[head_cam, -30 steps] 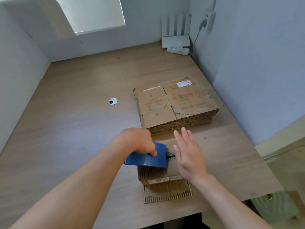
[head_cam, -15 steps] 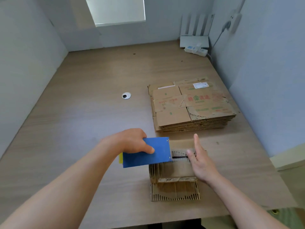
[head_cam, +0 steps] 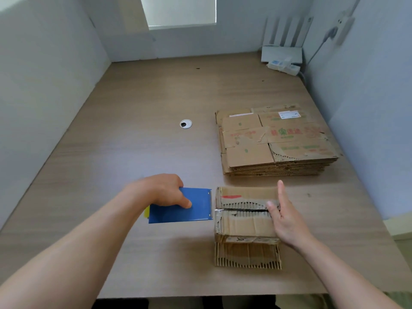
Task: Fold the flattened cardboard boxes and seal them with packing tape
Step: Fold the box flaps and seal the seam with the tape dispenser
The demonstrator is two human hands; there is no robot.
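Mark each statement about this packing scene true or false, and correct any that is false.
1. The left hand grips the blue tape dispenser. True.
2. The blue tape dispenser lies on top of the folded box. False: it is beside the box, on the left hand's side.
3. The right hand rests on the folded box with its fingers straight. True.
4. The stack of flattened boxes lies nearer the person than the folded box. False: it lies beyond the folded box, farther from the person.
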